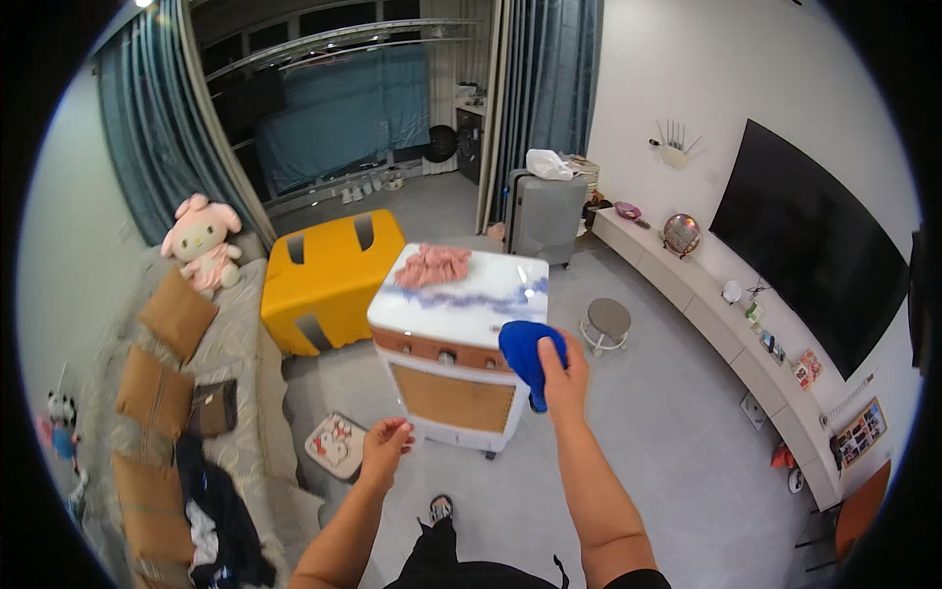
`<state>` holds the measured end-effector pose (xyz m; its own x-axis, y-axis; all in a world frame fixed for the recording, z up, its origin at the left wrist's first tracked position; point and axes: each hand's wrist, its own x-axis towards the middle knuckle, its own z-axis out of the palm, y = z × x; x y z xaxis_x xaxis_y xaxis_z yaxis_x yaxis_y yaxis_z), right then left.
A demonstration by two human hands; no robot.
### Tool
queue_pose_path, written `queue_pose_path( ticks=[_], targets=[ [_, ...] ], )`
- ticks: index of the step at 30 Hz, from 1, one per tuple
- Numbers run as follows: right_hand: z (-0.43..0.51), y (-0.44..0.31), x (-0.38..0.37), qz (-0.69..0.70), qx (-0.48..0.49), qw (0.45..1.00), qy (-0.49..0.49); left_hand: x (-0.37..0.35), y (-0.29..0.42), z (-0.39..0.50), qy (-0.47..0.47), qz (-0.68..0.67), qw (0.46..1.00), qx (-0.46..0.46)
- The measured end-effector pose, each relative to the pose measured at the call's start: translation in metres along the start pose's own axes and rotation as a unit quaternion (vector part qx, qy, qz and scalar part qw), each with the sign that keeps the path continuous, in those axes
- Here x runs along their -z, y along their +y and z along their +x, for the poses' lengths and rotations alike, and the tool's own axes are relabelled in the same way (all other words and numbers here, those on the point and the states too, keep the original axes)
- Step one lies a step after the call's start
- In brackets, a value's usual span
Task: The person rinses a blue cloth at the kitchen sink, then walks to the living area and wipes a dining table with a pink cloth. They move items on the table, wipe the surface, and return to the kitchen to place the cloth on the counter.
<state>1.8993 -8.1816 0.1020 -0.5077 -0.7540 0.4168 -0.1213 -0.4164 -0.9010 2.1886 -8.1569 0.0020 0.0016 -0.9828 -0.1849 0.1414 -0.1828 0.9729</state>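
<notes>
A crumpled bright blue cloth (524, 357) is pinched between the thumb and fingers of my right hand (568, 375). It hangs over the front right corner of a white wheeled air cooler (460, 313). That cooler has a glossy top with blue-violet marbling, a copper-coloured knob panel (445, 357) and a tan front grille (452, 397). On its back left top lies a bunched pink cloth (434, 265). My left hand (386, 445), fingers loosely bent and nothing visible in it, is held low by the cooler's front left corner, apart from it.
A yellow-covered box-shaped object (335, 280) stands left of the cooler, beside a sofa (239, 331) with brown cushions. A cartoon-print floor cushion (337, 445) lies below my left hand. To the right are a round stool (608, 320), a grey suitcase (544, 221) and a long low cabinet (706, 324).
</notes>
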Motion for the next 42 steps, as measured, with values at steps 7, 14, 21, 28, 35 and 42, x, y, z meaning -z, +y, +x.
queue_pose_path(
  ticks=[7,14,21,28,35,42],
  targets=[
    [0.078,0.104,-0.068,-0.473,-0.171,0.864,-0.040,0.043,0.051,0.278,0.174,0.350,0.888,-0.240],
    [0.103,0.165,-0.016,-0.251,-0.331,0.909,0.015,0.030,0.086,0.357,-0.063,0.188,0.965,0.171],
    [0.125,0.189,-0.024,-0.004,-0.354,0.935,0.002,0.035,0.070,0.346,-0.051,0.115,0.980,0.154],
    [0.158,0.182,0.000,-0.005,-0.395,0.918,-0.008,0.020,0.037,0.305,-0.055,0.104,0.986,0.121],
    [0.154,0.180,-0.028,-0.005,-0.385,0.921,0.064,0.032,0.038,0.368,-0.108,0.103,0.981,0.124],
    [0.119,0.168,-0.074,-0.054,-0.379,0.908,0.172,0.036,0.049,0.449,-0.209,0.121,0.958,0.155]
  ],
)
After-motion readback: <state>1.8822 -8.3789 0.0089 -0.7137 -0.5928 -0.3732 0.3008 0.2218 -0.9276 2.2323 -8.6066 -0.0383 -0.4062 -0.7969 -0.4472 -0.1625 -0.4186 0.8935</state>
